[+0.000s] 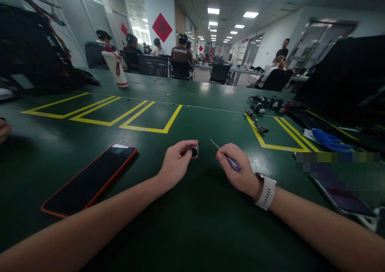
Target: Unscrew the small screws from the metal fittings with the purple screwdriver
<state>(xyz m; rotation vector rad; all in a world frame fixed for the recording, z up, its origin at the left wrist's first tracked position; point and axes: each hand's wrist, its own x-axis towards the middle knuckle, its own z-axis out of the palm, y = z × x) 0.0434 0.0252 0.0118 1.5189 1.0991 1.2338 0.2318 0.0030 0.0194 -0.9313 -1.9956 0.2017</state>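
Over the middle of the green table, my left hand is closed on a small dark ring-shaped part, its round opening turned to the right. My right hand grips a screwdriver by its purple handle. The thin metal shaft points up and to the left, towards the ring-shaped part but apart from it. Some of the part is hidden behind my left fingers. On my right wrist is a watch with a pale strap.
A phone in an orange case lies left of my left arm. Metal parts are heaped at the back right, near a blue glove. A paper cup stands at the far left. Another person's hand shows at the left edge.
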